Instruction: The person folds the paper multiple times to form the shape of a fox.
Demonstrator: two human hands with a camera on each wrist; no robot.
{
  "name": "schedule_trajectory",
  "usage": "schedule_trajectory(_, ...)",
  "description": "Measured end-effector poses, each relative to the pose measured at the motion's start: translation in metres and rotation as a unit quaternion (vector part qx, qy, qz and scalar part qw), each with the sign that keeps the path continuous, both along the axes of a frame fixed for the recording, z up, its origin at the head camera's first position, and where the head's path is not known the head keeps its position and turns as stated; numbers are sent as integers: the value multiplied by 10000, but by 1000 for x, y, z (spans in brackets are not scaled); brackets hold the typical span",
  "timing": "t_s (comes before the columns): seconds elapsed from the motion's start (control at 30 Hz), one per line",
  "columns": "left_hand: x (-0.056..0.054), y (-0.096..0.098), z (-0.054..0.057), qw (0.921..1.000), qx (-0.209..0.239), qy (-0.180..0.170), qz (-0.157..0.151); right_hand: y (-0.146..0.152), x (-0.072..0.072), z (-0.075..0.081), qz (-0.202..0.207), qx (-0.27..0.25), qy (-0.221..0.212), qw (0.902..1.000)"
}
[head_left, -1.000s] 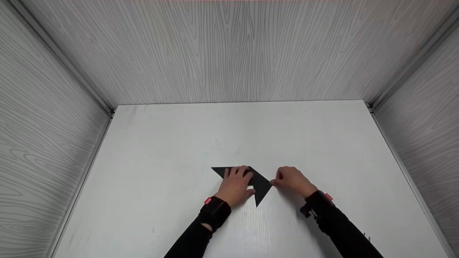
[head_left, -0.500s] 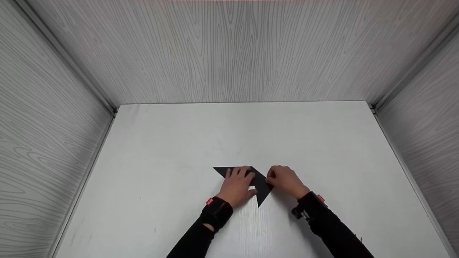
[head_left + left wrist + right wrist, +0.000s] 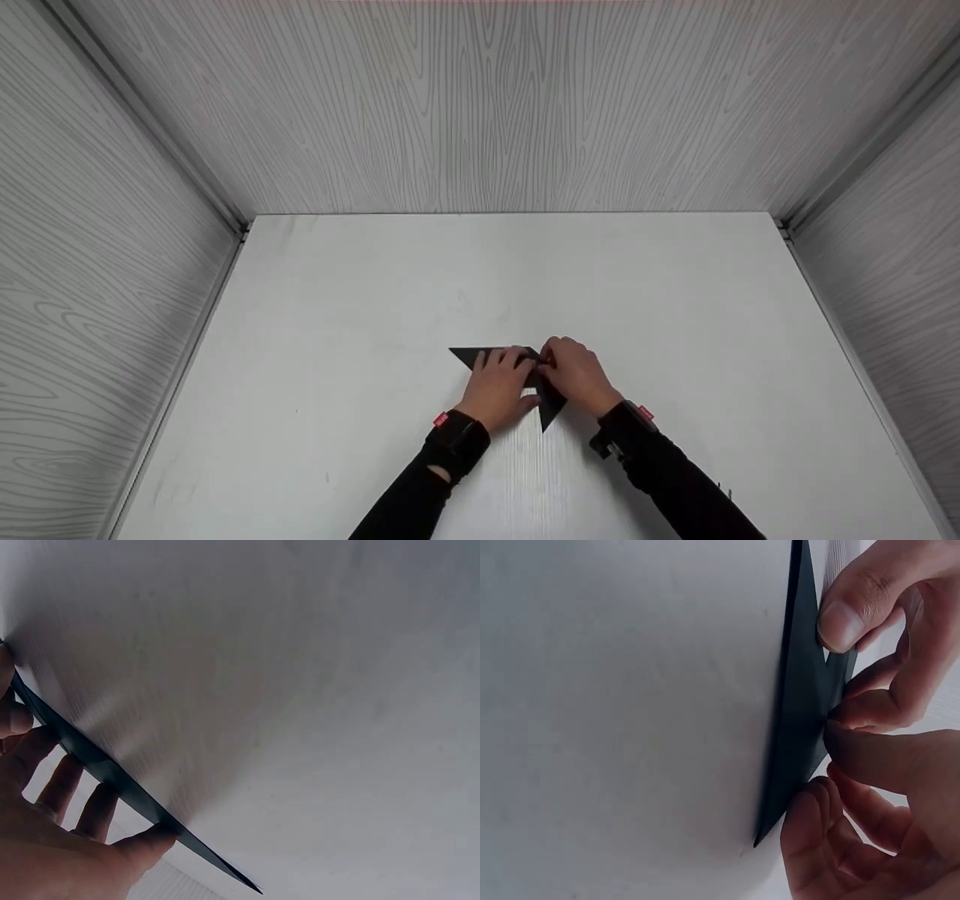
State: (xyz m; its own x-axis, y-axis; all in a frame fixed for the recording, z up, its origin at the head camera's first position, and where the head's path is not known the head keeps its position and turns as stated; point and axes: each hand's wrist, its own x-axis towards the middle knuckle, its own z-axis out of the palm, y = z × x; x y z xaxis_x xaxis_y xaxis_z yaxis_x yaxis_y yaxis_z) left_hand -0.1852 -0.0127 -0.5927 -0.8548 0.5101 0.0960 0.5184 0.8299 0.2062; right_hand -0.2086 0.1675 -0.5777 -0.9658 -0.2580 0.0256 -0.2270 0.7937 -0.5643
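A folded sheet of black paper (image 3: 553,405) lies on the white tabletop, one point toward the left and another toward the person. Over its left part my left hand (image 3: 495,386) rests with fingers spread, the thumb near the notch between the two points. My right hand (image 3: 579,381) has its fingers curled at the right edge, pinching the paper close to the left index finger. In the right wrist view, the right thumb (image 3: 870,754) lies against the dark paper (image 3: 799,690). The left wrist view shows the left fingertips along the paper (image 3: 97,763). Both hands hide the paper's middle.
A white tabletop (image 3: 360,300) extends around the hands. Grey wood-grain panels stand at the back (image 3: 480,105), the left (image 3: 97,300) and the right (image 3: 900,225). Each wrist wears a black strap with a red tag.
My right hand has moved left and slightly away from the person, from the paper's right corner along its edge to beside the left fingers. My left hand stays in place on the paper.
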Motion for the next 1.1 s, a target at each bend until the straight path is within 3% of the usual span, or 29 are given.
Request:
schedule_trajectory(0.63,5,-1,3,9998,145,-99,133,0,-8,7,326,315,-307,9985)
schedule_trajectory(0.87,3,-24,1,9993,154,-304,159,0,-11,8,323,321,-579,9973)
schedule_trajectory(1.1,-1,-52,2,9956,304,-564,684,1,-12,9,316,308,-773,9960)
